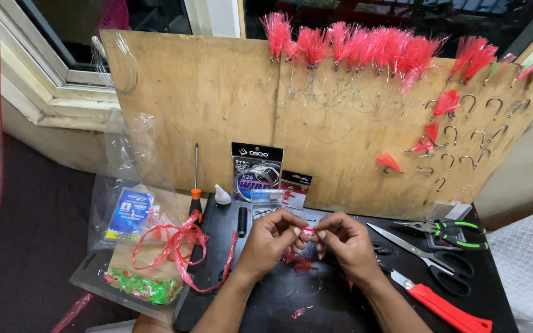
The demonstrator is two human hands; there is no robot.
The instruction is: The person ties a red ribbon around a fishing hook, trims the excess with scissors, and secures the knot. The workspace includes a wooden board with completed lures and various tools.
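White-framed window (63,68), dark glass, plywood board (217,111) leaning, black tabletop (279,296)

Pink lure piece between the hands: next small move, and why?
Probably keep it pinched and finish working it at the fingertips. Left hand and right hand meet on the small pink piece above the black mat; scissors lie untouched nearby.

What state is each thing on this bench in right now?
Left hand: pinching the pink lure.
Right hand: pinching the same lure.
Pink lure: held between both hands.
Scissors: lying shut.
Pliers: lying, handles apart.
Screwdriver: leaning on the board.
Red knife: lying flat.
Bare hooks: hanging on the board.
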